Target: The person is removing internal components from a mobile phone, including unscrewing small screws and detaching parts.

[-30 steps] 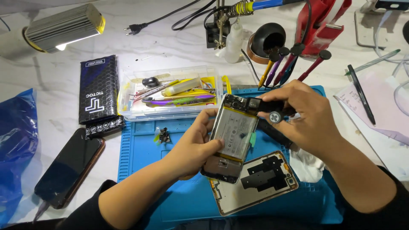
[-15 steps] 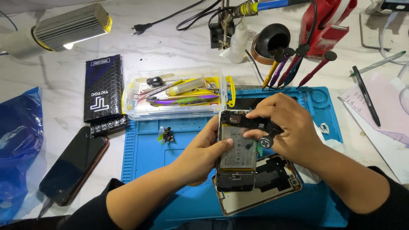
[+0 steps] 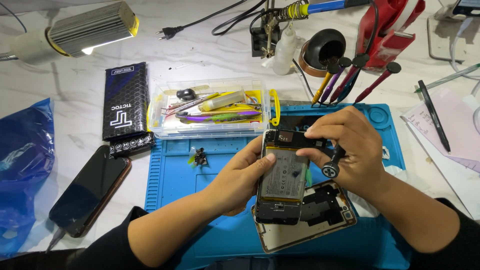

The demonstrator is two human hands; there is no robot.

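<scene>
A: Where is the opened phone point(image 3: 283, 182) now?

B: Upright between both hands, over the blue mat point(image 3: 170, 180). A second ago it sat tilted; it has since been turned straight and drawn a little toward the person. The back cover point(image 3: 325, 215) lies on the mat just beneath it, inner side up.

A: And the hands?

B: The left hand point(image 3: 240, 180) wraps the phone's left edge, thumb pressed on the battery, fingers closed around the frame. The right hand point(image 3: 350, 150) has slid from the phone's upper right corner to lie across its top end. Its fingers are curled shut on a small screwdriver point(image 3: 332, 162), the round cap end showing below the palm; the tip is hidden, so I cannot tell whether it sits on a screw.

A: What does the shift amount to?

B: My guess is the work has moved to the top board area, with the phone steadied for it.

A: Around them?

B: A clear tool box point(image 3: 210, 107) behind the mat, a dark phone point(image 3: 90, 192) to the left on the table point(image 3: 200, 55), and a lamp point(image 3: 75, 30) above it.
</scene>
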